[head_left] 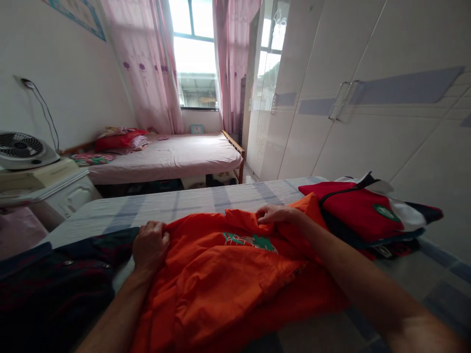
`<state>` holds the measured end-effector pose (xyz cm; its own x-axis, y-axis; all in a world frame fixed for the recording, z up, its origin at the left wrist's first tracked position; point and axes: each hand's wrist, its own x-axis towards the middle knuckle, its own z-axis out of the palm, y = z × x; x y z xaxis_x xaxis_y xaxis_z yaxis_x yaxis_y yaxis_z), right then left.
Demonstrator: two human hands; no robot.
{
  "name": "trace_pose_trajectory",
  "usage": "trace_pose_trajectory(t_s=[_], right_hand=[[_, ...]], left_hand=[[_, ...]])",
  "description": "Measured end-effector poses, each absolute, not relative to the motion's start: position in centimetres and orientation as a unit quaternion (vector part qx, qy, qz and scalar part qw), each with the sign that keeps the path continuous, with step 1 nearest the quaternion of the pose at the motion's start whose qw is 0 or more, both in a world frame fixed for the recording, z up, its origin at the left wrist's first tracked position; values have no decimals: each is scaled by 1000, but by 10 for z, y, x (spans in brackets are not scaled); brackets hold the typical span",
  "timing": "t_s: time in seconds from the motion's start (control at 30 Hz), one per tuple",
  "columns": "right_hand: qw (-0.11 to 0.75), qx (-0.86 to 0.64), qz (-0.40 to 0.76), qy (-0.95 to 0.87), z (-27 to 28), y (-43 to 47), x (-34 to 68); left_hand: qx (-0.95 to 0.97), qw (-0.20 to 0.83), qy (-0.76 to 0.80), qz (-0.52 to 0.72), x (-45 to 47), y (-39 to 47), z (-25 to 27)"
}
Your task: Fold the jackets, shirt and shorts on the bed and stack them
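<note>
An orange jacket (228, 274) with a green and white print lies spread and wrinkled on the bed in front of me. My left hand (150, 245) grips its far left edge, the fingers curled into the cloth. At the far side, right of the middle, my right hand (277, 214) pinches the jacket's fabric between thumb and fingers. A dark plaid garment (62, 279) lies just left of my left wrist. To the right of the jacket sits a pile of clothes topped by a red garment (360, 211) with a green round badge.
The bed has a blue and white checked sheet (195, 198). White wardrobes (349, 142) line the right side. Beyond stands a second bed (176, 154) with pink bedding under a curtained window. A fan (24, 147) rests on a cabinet at left.
</note>
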<state>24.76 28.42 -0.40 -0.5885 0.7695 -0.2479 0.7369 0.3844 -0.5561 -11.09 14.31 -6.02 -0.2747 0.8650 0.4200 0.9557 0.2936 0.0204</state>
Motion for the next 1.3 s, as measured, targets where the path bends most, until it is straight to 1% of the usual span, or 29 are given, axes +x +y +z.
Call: trace_pose_trajectory(t_s=[0.07,0.17,0.27,0.4,0.43,0.47,0.63,0.7,0.77,0.87,0.9,0.93,0.97,1.07,1.1,1.13,1.17,1.27,1.3], right_hand=[[9,-465,259,-847,-6,277,239],[41,-502,141,-852,1,264,232],[104,-538,38,-836,23,254,233],[224,-555,-149,-787,48,252,240],[249,-554,-178,-774,49,254,240],[270,-557,-180,-765,48,257,241],[341,-569,-32,-748,28,275,240],[361,-554,-19,-750,28,274,242],[398,-518,-16,-757,33,265,249],[482,-405,-42,-776,38,235,271],[491,-371,-50,-786,34,223,280],[481,-353,-50,-801,28,210,290],[445,-354,-37,-822,20,197,300],[287,-391,68,-872,-13,166,325],[253,-402,98,-875,-21,159,330],[238,-409,119,-873,-27,153,333],[243,-415,128,-867,-30,149,335],[309,-416,116,-848,-24,141,332],[323,-413,111,-844,-20,140,331]], left_hand=[[-577,172,-786,-144,-111,142,-60],[-575,176,-784,-156,-110,141,-60],[-569,181,-784,-170,-110,142,-60],[-552,187,-788,-199,-108,139,-58],[-547,186,-789,-207,-107,138,-57],[-543,183,-790,-216,-106,138,-57],[-528,154,-794,-257,-103,138,-52],[-532,145,-788,-273,-104,139,-43],[-546,141,-772,-293,-105,133,-32],[-580,137,-737,-320,-105,107,-21],[-603,136,-716,-324,-105,94,-21],[-635,132,-690,-321,-104,79,-24],[-673,124,-660,-309,-103,65,-29],[-765,71,-595,-235,-103,33,-46],[-773,54,-594,-216,-104,28,-51],[-770,47,-600,-210,-106,26,-53],[-760,53,-611,-217,-108,26,-54],[-715,99,-642,-257,-113,30,-49],[-711,95,-649,-253,-114,31,-47]])
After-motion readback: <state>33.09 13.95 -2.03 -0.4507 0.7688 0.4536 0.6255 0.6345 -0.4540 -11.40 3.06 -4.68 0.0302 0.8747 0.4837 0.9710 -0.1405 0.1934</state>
